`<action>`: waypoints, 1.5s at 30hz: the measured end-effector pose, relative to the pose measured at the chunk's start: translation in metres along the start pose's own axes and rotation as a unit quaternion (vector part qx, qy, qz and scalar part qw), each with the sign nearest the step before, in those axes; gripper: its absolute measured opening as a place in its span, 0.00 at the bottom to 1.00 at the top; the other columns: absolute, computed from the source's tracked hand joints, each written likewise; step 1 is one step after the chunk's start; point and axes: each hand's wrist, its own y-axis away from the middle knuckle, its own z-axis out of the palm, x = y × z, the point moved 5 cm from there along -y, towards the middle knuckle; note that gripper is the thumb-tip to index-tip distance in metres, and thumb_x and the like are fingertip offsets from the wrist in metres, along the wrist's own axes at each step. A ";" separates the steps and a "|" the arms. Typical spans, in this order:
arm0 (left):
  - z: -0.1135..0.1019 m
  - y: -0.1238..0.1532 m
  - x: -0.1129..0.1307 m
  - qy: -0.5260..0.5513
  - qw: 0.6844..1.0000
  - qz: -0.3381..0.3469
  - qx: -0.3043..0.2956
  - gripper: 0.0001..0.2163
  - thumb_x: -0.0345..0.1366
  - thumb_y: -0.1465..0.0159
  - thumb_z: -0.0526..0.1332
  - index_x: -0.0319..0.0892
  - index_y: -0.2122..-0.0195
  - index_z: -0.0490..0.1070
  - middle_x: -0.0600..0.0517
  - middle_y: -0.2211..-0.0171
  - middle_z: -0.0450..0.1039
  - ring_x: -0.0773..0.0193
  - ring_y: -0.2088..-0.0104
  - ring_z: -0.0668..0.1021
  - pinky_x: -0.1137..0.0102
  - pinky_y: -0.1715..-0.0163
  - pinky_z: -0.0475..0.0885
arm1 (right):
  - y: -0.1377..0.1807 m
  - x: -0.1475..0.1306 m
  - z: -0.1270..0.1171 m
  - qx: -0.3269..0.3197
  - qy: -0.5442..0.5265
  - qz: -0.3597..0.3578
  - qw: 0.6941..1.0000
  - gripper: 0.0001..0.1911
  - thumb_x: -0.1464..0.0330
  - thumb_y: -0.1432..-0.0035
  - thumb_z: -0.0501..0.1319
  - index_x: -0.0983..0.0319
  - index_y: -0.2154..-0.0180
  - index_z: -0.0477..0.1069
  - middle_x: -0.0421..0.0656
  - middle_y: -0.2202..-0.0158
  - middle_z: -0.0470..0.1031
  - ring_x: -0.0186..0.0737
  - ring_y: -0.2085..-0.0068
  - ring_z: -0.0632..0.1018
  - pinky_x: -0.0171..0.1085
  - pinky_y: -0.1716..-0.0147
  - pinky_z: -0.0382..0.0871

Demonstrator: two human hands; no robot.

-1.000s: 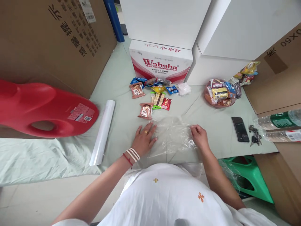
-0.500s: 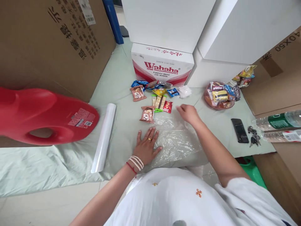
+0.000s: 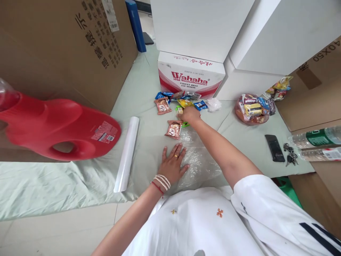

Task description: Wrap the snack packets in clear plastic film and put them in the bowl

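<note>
My left hand [image 3: 173,164] lies flat with its fingers spread on the left edge of a clear plastic sheet [image 3: 199,161] spread on the pale green cloth [image 3: 53,177]. My right hand [image 3: 189,114] reaches far forward and rests, fingers curled, on the small pile of snack packets [image 3: 183,103] in front of the Wahaha box [image 3: 190,79]. Whether it grips a packet is hidden by the hand itself. A brown snack packet [image 3: 173,129] lies between the two hands.
A roll of clear film [image 3: 127,153] lies to the left, beside a large red jug [image 3: 53,128]. A dish of wrapped snacks [image 3: 253,108], a black phone [image 3: 274,147], keys [image 3: 290,158] and water bottles [image 3: 317,137] are at the right. Cardboard and white boxes ring the area.
My right hand left the plastic sheet's right edge and stretched forward and left onto the snack pile. My left hand stayed flat on the sheet.
</note>
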 end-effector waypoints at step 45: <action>0.009 -0.001 -0.003 -0.035 0.995 -0.069 -0.058 0.39 0.56 0.32 0.54 0.43 0.25 0.49 0.39 0.24 0.40 0.38 0.25 0.50 0.31 0.33 0.41 | 0.214 0.122 0.010 0.023 0.029 -0.253 0.967 0.19 0.70 0.38 0.62 0.62 0.45 0.71 0.52 0.51 0.74 0.52 0.50 0.70 0.44 0.51 0.63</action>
